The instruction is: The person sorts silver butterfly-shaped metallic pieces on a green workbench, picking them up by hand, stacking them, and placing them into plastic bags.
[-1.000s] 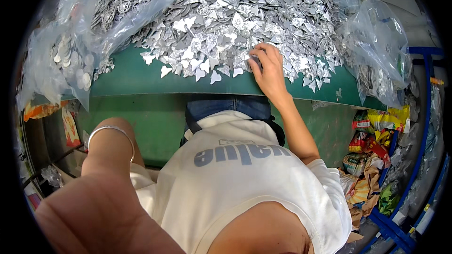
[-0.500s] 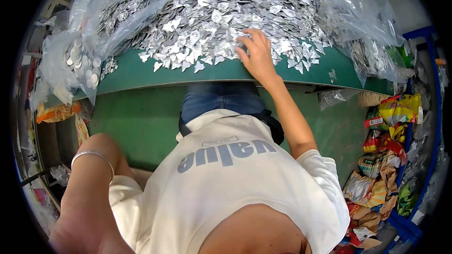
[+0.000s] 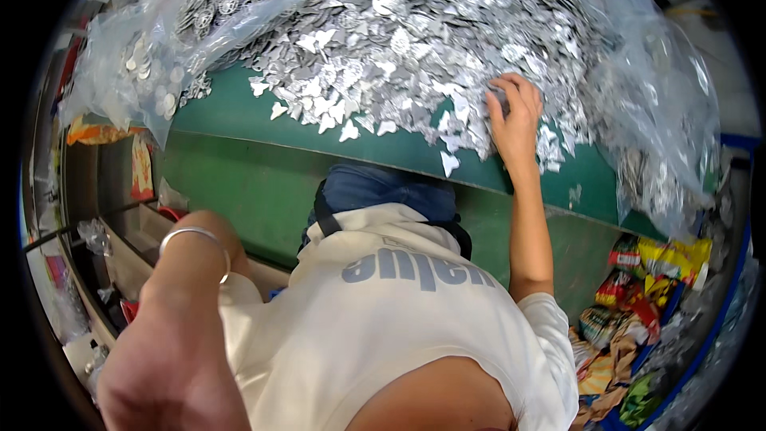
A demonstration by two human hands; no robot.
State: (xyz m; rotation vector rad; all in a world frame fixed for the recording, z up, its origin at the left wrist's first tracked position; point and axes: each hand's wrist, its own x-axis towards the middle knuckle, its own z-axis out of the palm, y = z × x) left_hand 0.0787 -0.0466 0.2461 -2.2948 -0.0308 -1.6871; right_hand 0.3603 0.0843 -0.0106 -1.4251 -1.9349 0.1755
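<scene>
My right hand (image 3: 517, 116) rests on the front of a wide heap of small flat silvery metal pieces (image 3: 399, 40), many shaped like butterflies. Its fingers are bent, with a gap between thumb and forefinger, and nothing shows in its grasp. The pieces lie on a green tabletop (image 3: 263, 124), thinning out toward the near edge. My left hand (image 3: 171, 375) is raised close at the lower left, away from the heap, with a silver bangle (image 3: 195, 231) on that arm. Only its wrist and heel are visible; the fingers fall outside the picture.
At the left of the table, clear plastic bags (image 3: 163, 40) hold round and ring-like metal pieces. Another clear bag (image 3: 670, 104) of pieces stands at the right. Colourful crumpled packets (image 3: 670, 259) lie below on the right, beside a blue frame (image 3: 738, 215). Open compartments (image 3: 132, 247) are at lower left.
My right hand has shifted right along the near edge of the heap, and a patch of green table now shows among the pieces. The view has turned slightly. More of my left hand's heel shows.
</scene>
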